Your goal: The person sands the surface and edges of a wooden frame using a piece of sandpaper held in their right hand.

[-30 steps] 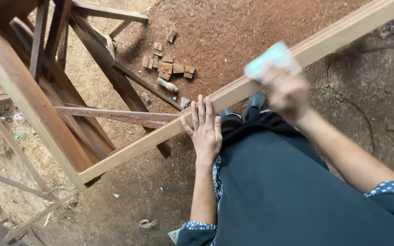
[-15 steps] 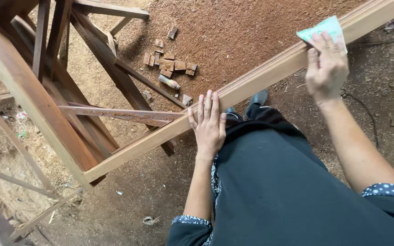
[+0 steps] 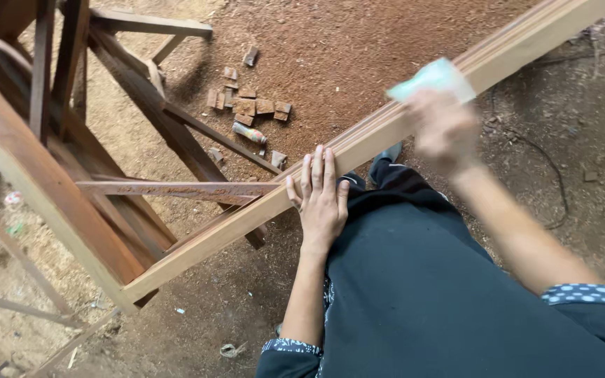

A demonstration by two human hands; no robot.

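A long pale wooden beam (image 3: pixel 246 217) runs diagonally from lower left to upper right, resting on a wooden frame. My left hand (image 3: pixel 320 196) lies flat on the beam's near edge, fingers straight and together. My right hand (image 3: pixel 442 129), blurred by motion, grips a pale green sheet of sandpaper (image 3: pixel 432 78) pressed against the beam further up to the right.
A dark wooden trestle frame (image 3: pixel 57 189) with slanted legs fills the left side. Several small wood offcuts (image 3: pixel 250 108) lie on the reddish sawdust ground behind the beam. A thin dark cable (image 3: pixel 547 161) snakes over the ground at right. My dark clothing fills the lower right.
My right hand with the sandpaper slid up the beam toward the upper right, then came back down to the left. My left hand stayed flat on the beam.
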